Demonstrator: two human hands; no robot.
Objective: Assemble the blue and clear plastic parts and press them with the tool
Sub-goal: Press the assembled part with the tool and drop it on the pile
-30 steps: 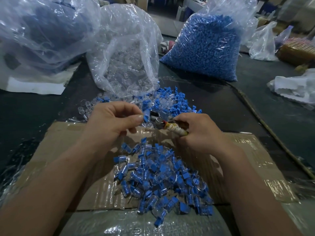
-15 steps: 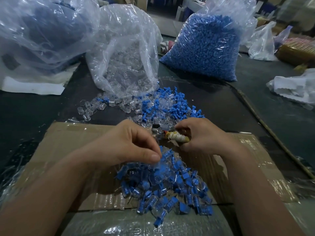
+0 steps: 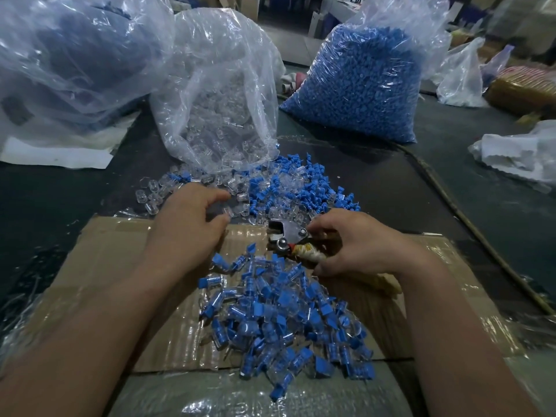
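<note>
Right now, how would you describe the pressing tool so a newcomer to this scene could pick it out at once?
Find the flattened cardboard sheet before the person; at its far edge the right hand grips the tool. Its grey metal head sticks out leftward, just beyond the pile of assembled blue-and-clear pieces. It is the only metal thing among plastic parts, with a pale wrapped handle.

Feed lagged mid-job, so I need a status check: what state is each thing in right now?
Left hand, fingers curved over the loose clear parts; grip unclear.
Right hand, grips the tool by its wrapped handle.
Tool, head looks open, aimed left.
Clear-parts bag, slumped, mouth open, parts spilling out.
Blue-parts bag, upright, packed full.
Assembled pile, heaped on the cardboard.
</note>
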